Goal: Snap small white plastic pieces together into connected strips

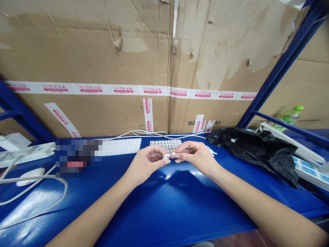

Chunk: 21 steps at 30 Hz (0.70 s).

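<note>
My left hand [147, 163] is closed, pinching a small white plastic piece [166, 156] with dark markings between thumb and fingers. Close beside it, my right hand [195, 156] pinches a smaller white plastic part [174, 153]. The two pieces are held almost together above the blue table [167, 209]; whether they touch I cannot tell. Right behind my fingers lies a white grid of small pieces [166, 143] in rows, partly hidden by my hands. Some loose white parts [211, 151] lie just past my right hand.
A second white grid of pieces [120, 146] lies at the back left. A black plastic bag [253, 147] slumps on the right, by a power strip [308, 169]. White cables [64, 188] and another power strip [38, 151] are at left. Cardboard [102, 61] walls the back, between blue metal posts [280, 65].
</note>
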Tool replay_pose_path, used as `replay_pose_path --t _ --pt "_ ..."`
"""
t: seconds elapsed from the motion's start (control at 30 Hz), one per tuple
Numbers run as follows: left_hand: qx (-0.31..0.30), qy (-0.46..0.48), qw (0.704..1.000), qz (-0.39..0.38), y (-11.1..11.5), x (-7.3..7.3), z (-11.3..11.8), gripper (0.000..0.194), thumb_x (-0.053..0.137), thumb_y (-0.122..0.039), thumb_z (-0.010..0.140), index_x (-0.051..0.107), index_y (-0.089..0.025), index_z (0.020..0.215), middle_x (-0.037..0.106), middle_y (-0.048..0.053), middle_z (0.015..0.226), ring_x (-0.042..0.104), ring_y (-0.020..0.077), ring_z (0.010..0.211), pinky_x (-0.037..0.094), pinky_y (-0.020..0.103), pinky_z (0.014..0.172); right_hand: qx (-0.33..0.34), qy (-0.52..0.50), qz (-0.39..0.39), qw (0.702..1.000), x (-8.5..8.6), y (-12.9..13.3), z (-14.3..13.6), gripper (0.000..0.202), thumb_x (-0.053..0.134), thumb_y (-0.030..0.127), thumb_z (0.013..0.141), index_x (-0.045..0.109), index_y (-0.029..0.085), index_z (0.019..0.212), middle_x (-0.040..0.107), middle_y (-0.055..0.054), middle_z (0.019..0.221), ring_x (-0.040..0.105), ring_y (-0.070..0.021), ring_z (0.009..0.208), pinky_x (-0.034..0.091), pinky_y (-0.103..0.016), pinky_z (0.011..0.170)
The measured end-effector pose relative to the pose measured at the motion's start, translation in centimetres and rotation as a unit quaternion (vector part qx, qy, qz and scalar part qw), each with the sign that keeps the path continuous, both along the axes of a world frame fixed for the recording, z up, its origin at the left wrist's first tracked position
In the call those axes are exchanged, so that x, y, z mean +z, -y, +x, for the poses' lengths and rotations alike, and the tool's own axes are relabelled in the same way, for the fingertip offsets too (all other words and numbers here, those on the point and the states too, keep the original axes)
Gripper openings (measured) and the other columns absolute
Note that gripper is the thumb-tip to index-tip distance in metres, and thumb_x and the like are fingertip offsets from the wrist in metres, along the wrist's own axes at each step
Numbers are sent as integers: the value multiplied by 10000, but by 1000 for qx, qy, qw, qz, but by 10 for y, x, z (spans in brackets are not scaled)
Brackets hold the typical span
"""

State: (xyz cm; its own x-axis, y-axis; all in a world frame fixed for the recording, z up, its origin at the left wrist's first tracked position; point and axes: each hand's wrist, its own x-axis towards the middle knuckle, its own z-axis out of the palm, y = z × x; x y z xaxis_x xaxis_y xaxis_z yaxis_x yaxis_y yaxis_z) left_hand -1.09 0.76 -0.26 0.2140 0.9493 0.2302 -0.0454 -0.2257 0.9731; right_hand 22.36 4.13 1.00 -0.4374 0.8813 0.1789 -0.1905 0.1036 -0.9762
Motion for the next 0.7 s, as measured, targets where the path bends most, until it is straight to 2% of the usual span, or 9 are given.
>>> replay_pose_path --t 0.13,0.33,0.47,0.7 --pt "24 -13 999 44 0 0 1 235 918 -252 807 722 -190 923 826 71 1103 820 237 1023 674 402 966 -1 5 -18 1000 -1 4 -3 311 1045 329 685 795 178 792 866 -75 901 839 -214 780 727 -356 787" --pt "64 -72 984 152 4 1 2 96 835 -184 864 768 -199 931 809 78 1090 794 232 1046 684 383 931 14 -3 -30 999 -4 6 -6 300 1016 342 735 787 176 836 870 -88 916 844 -222 850 701 -342 788" --pt "68 -95 968 224 5 2 1 83 807 -143 895 771 -211 926 797 76 1075 786 223 1049 680 355 894 11 -5 -45 999 -4 5 -6 306 1031 304 706 773 175 810 865 -72 882 824 -192 801 673 -304 757" --pt "61 -124 954 267 7 4 1 90 841 -181 913 760 -217 929 790 75 1051 785 212 982 664 334 839 6 9 -57 998 -6 5 -6 329 1041 309 685 761 173 793 860 -68 848 804 -176 745 643 -290 738"
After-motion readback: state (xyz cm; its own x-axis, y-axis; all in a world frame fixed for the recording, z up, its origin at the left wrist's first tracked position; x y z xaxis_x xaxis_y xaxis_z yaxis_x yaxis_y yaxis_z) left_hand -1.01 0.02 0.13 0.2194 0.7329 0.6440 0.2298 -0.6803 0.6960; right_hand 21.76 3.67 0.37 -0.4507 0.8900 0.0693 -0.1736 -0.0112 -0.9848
